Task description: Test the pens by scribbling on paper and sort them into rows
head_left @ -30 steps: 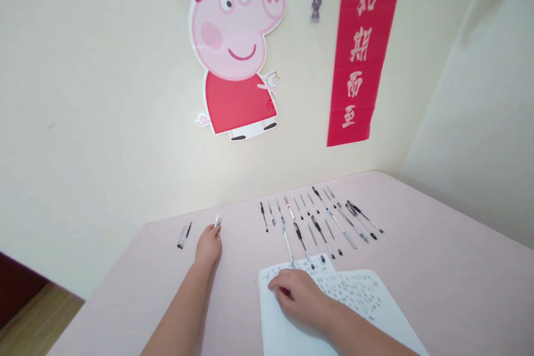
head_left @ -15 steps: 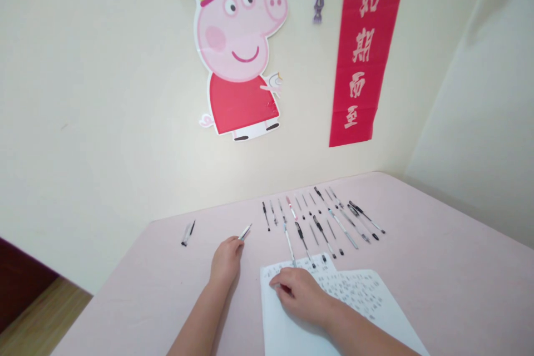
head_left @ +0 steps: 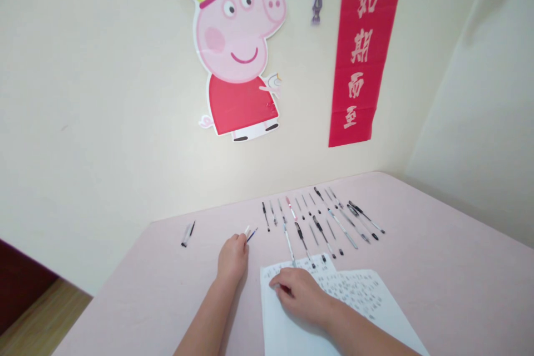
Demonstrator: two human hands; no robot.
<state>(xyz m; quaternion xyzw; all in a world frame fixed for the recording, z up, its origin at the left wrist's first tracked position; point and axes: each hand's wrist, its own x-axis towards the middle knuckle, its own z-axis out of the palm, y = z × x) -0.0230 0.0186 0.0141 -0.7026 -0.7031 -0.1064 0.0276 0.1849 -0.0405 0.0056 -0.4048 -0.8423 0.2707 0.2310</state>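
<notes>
My left hand (head_left: 232,257) rests on the pink table (head_left: 438,267) with its fingers closed round a pen (head_left: 249,232) whose white barrel and dark tip stick out past the fingertips toward the row of pens. My right hand (head_left: 301,296) lies palm down on a white sheet of paper (head_left: 359,300) covered with handwriting, fingers curled and pressing on it. Just beyond the paper lie several pens and refills (head_left: 321,219), laid side by side.
A single capped pen (head_left: 187,234) lies apart at the table's far left. The wall behind carries a cartoon pig cut-out (head_left: 237,55) and a red banner (head_left: 362,50). The table's left edge drops to a wooden floor (head_left: 25,328).
My left hand has moved right from near the lone pen toward the row of pens, carrying a pen. The right hand has stayed on the paper.
</notes>
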